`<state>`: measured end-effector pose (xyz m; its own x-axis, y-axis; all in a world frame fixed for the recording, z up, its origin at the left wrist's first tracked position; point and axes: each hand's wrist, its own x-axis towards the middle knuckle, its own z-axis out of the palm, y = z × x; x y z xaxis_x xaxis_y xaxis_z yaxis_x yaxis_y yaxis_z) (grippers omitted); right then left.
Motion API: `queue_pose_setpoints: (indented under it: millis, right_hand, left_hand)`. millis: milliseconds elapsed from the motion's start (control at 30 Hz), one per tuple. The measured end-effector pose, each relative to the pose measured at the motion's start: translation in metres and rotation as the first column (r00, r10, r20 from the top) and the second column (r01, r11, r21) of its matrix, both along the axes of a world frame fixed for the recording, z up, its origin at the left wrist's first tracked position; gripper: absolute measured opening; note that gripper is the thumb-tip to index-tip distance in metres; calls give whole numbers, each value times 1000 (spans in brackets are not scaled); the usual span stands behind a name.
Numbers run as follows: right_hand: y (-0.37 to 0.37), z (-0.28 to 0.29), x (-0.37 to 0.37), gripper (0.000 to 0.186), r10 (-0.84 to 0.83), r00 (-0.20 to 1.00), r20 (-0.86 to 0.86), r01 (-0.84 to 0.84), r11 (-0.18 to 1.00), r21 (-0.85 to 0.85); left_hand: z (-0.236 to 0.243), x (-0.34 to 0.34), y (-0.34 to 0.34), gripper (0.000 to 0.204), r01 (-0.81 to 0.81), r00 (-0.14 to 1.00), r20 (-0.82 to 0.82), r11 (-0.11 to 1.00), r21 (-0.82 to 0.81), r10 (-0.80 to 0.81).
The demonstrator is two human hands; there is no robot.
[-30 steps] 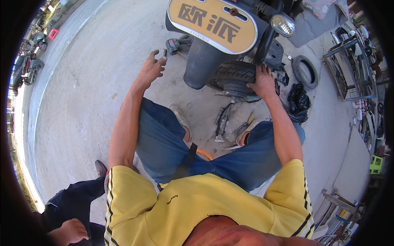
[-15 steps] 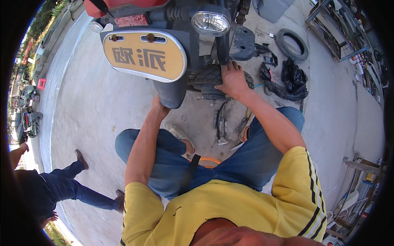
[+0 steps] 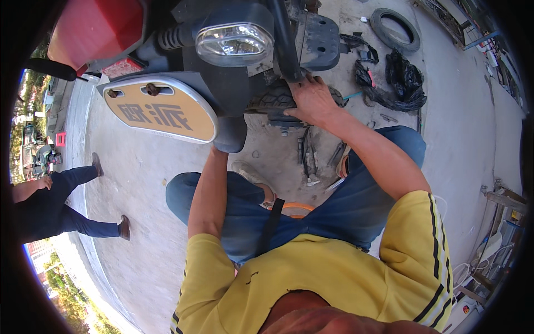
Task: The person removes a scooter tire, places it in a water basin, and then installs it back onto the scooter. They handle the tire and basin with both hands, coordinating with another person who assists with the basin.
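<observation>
The rear of an electric scooter or motorbike fills the upper middle, with a yellow oval plate (image 3: 158, 108), a clear turn-signal lamp (image 3: 235, 44) and a black rear mudguard (image 3: 231, 133). Under it sits the rear wheel (image 3: 270, 100) with a treaded black tyre. My right hand (image 3: 312, 101) grips this wheel at its right part, fingers over the top and thumb on the near side. My left hand (image 3: 219, 151) reaches in behind the mudguard; only its wrist end shows and the fingers are hidden. Dark cables (image 3: 307, 158) lie on the ground below the wheel.
A loose tyre (image 3: 377, 25) and a crumpled black plastic bag (image 3: 405, 72) lie to the right. A cluttered rack (image 3: 500, 39) stands at the far right edge. Another person (image 3: 83, 222) walks at the left. Something orange (image 3: 297, 209) shows between my legs.
The view has shifted, so the scooter's rear appears larger, further left and tilted. My right hand stays on the wheel and my left behind the mudguard. The other person has stepped along.
</observation>
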<state>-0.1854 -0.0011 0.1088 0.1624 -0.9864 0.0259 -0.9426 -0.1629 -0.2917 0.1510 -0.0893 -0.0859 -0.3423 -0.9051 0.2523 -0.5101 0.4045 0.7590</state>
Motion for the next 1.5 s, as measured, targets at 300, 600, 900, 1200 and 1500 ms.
queue_pose_setpoints:
  millis: [300,600,900,1200,1500]
  right_hand:
    - [18,-7,-30,89,-63,996,69,64,998,-18]
    - [24,-12,-23,80,6,1000,25,-5,999,-41]
    - [20,-9,-43,72,-56,998,-4,56,998,37]
    - [14,-23,-86,68,-230,973,24,229,972,44]
    - [8,-2,-80,93,-275,956,-105,289,944,158]
  left_hand:
    - [9,-5,2,48,-90,965,-232,984,152,124]
    - [23,-23,-11,51,-110,907,-380,973,203,181]
    - [27,-45,5,56,-153,949,-258,979,134,184]
    - [76,-97,56,91,38,949,-315,976,214,32]
    - [97,-99,64,97,-1,996,84,998,70,-5]
